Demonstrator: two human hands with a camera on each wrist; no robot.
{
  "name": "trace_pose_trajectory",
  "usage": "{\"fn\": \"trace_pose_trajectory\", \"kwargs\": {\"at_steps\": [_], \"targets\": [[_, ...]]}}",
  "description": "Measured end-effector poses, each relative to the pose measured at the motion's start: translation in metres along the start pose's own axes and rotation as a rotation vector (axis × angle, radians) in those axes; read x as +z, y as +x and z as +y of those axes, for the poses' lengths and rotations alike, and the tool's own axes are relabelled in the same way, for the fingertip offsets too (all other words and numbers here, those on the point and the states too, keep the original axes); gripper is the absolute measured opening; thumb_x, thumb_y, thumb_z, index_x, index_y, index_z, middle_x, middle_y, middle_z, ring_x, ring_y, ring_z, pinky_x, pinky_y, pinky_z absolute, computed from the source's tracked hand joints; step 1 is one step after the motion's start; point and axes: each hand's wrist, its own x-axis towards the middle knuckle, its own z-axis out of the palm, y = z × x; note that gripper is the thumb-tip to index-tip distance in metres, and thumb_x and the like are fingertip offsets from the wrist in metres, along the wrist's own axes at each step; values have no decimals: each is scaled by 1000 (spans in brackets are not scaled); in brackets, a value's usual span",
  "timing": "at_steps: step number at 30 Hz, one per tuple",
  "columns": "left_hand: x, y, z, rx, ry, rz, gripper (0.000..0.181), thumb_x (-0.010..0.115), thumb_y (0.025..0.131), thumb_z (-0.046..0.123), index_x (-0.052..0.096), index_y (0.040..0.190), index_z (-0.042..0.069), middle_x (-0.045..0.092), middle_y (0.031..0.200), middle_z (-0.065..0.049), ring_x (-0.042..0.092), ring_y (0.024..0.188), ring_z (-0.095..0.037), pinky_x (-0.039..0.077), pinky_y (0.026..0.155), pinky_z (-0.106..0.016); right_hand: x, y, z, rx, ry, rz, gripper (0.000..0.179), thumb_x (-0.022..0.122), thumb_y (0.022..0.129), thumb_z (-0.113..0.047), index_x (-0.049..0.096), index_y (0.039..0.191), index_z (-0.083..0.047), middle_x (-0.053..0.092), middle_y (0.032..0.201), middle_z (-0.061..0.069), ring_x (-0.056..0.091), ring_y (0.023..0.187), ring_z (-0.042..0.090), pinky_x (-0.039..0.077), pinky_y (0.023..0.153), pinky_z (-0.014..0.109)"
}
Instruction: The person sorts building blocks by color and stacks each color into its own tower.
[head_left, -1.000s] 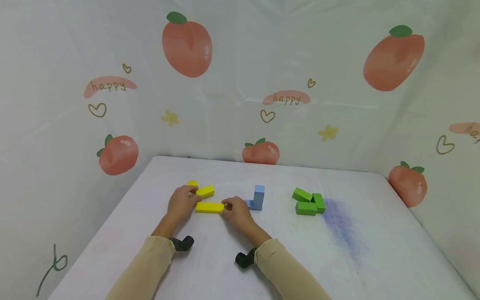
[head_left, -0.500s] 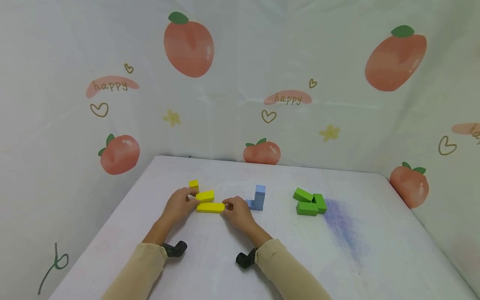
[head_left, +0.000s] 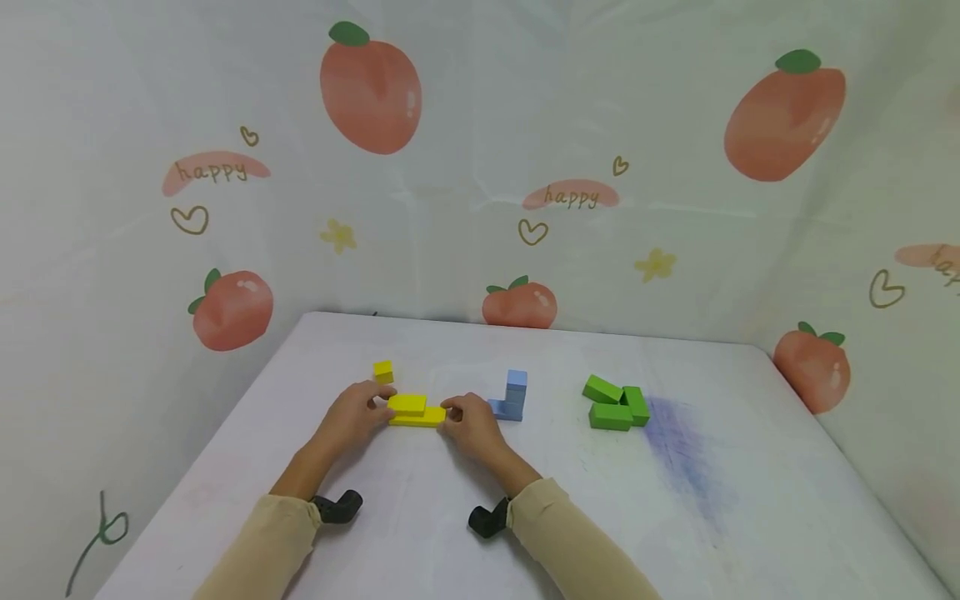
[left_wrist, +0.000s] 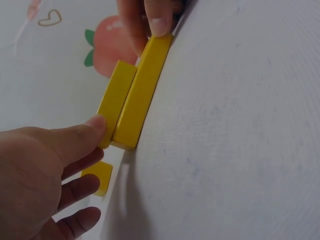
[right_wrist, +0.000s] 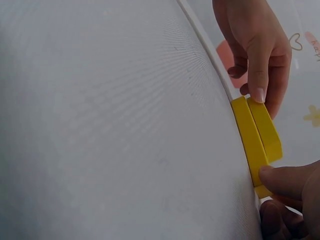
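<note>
A long yellow block lies on the white table, its right end pinched by my right hand. My left hand pinches the left end of a shorter yellow block. In the head view, this shorter block overlaps the top of the long one, left ends nearly in line. The left wrist view shows the two side by side lengthwise, with the left thumb on the shorter block. Just behind my left hand stands a small yellow block. The right thumb presses the long block's end.
Right of my right hand, blue blocks form an L shape, one part upright. Several steps further right, green blocks lie grouped near a purple smudge on the table. A printed cloth hangs behind.
My left hand has brought the shorter yellow block nearer, from behind the long block to against it. The small yellow block has come into fuller view. The right hand stays in place.
</note>
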Motion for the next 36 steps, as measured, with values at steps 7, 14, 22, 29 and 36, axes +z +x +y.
{"fn": "trace_pose_trajectory", "kwargs": {"at_steps": [7,14,22,29,36], "targets": [[-3,-4,1,35,-6,-23,41,73,86,13,65,126,12,62,113,-9,57,101,-27,47,85,-47,1,1,1,-2,-12,7,30,76,83,-6,71,112,-4,55,85,-2,51,79,14,46,73,27],[-2,-4,-5,45,-10,-46,43,73,86,13,63,128,14,63,116,-6,57,102,-26,46,87,-48,0,0,1,2,2,7,30,75,83,-5,71,113,-4,56,86,-2,52,80,14,47,74,27],[-2,-1,-10,56,-10,-55,44,74,86,13,63,128,14,65,116,-4,58,101,-24,46,88,-48,0,0,0,5,8,5,30,75,84,-5,70,113,-4,55,86,-2,51,80,14,47,74,27],[-1,-2,-12,57,-8,-60,46,74,85,13,62,129,14,64,117,-4,58,100,-23,46,88,-47,1,1,1,2,10,-2,29,74,84,-5,71,113,-4,55,85,-2,51,80,14,47,73,26],[-5,-4,-12,73,-57,-21,50,77,84,19,60,131,13,64,119,-4,56,100,-23,46,85,-45,0,0,1,11,27,-1,29,74,84,-5,70,113,-3,55,86,-2,51,80,14,47,73,27]]}}
